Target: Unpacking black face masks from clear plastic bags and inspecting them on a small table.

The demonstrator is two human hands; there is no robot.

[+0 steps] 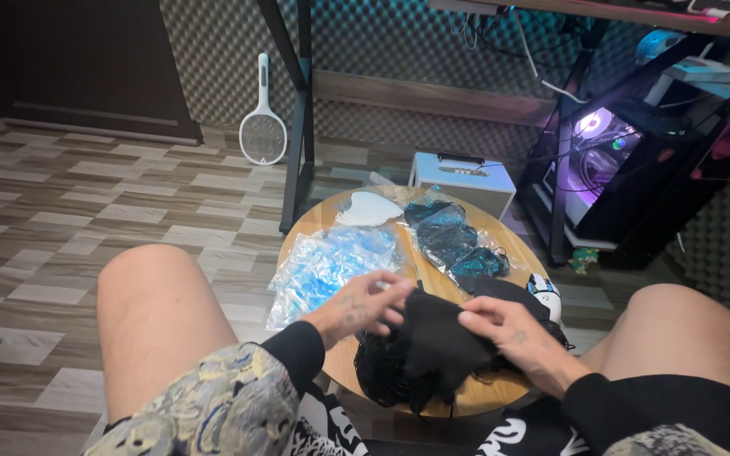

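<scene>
A seated person works over a small round wooden table (509,393) set between their knees on a wood-pattern floor (86,211), beside a lit computer tower (601,156). Both hands meet on a black fabric piece (437,338) at the table's near edge: the left hand (356,308) has its grip pinched on the cloth's upper left edge, while the right hand (513,331) presses its fingers on the right side, whether grasping cannot be told. The dark pile (390,376) overhangs the near rim and looks liable to slide off if tugged. A clear plastic packet of blue items (327,270) lies left of centre, a clear packet of dark items (454,241) right of it, and a white moulded piece (369,209) sits at the far edge. A white box with a handle (462,179) stands beyond, and a white electric swatter (263,127) leans against the wall.
</scene>
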